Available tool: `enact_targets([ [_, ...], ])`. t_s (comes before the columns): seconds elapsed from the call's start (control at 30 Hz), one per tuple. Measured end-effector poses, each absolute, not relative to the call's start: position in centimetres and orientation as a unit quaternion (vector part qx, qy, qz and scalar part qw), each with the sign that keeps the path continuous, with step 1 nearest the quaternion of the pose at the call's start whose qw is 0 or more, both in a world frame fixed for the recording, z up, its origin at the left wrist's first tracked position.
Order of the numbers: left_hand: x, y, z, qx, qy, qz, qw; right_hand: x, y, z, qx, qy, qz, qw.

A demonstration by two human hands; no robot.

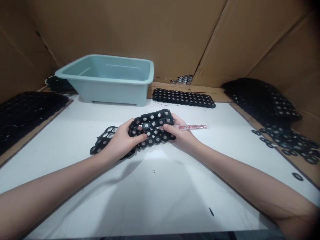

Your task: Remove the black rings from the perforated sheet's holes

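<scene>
A sheet of joined black rubber rings (156,133) with pale centres lay bunched between the hands, over the white counter (150,200). The left hand (122,141) was curled closed around the sheet's near edge, while the right hand (178,131) was closed on a red-handled craft knife (192,127), its blade tip against the rings and its handle running out past the hand. Beyond the hands stood a pale blue plastic tub (112,91) and a flat black ring strip (183,98); loose black rings (285,143) lay well to the right.

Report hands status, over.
Left hand gripping black rubber sheet. Right hand holding red-handled craft knife, blade at sheet. Pale blue tub beyond, not in way.
</scene>
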State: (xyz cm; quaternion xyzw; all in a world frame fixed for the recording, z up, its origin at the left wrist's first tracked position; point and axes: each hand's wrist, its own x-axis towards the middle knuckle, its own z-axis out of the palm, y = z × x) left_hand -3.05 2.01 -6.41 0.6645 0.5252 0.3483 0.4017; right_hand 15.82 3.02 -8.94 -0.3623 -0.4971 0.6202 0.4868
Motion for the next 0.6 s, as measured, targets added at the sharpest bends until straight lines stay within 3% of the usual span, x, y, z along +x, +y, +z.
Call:
enact_targets([
  [0.23,-3.7,2.8,-6.2,0.713,0.550,0.292,0.323,16.1,3.3,-8.9,-0.382,-0.472,0.615,0.502],
  [0.47,-4.2,2.9,-5.5,0.799,0.542,0.243,0.093,16.0,3.3,-8.6,-0.389,-0.448,0.621,0.511],
  [0.6,-3.8,2.7,-5.6,0.814,0.482,0.293,0.137,15.6,2.9,-8.4,-0.380,-0.464,0.634,0.488],
])
